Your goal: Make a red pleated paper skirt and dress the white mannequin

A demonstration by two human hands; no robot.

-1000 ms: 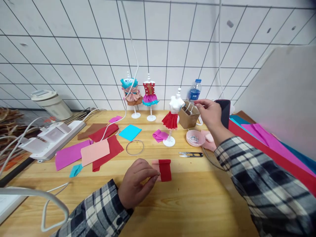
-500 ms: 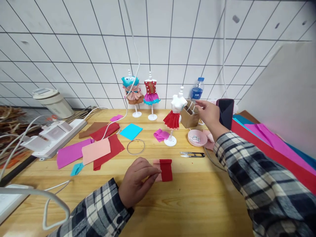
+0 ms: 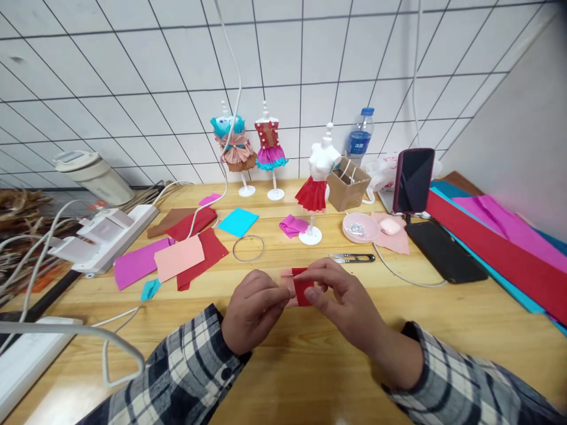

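A small piece of red and pink crepe paper (image 3: 303,291) lies on the wooden table between my hands, the pink side toward the left. My left hand (image 3: 257,310) is closed, its thumb and fingertips pinching at the pink side. Over the red side is my right hand (image 3: 349,304), index finger stretched out and thumb apart from it; anything tiny at its fingertips cannot be made out. Just behind it lie thread snips (image 3: 354,258). Farther back stands a white mini dress form (image 3: 323,159) in a red pleated skirt (image 3: 312,195).
Colored paper pieces (image 3: 179,260) and a wire ring (image 3: 248,248) lie left. Two dressed mini forms (image 3: 271,156) stand behind. A pink dish of beads (image 3: 361,228), cardboard box (image 3: 348,186), black phone (image 3: 446,252) and paper strips (image 3: 500,236) are right. A power strip (image 3: 115,239) and cables lie left.
My right hand has come back from beside the cardboard box to the red and pink paper. My left hand stays at the paper. The camera view has shifted slightly.
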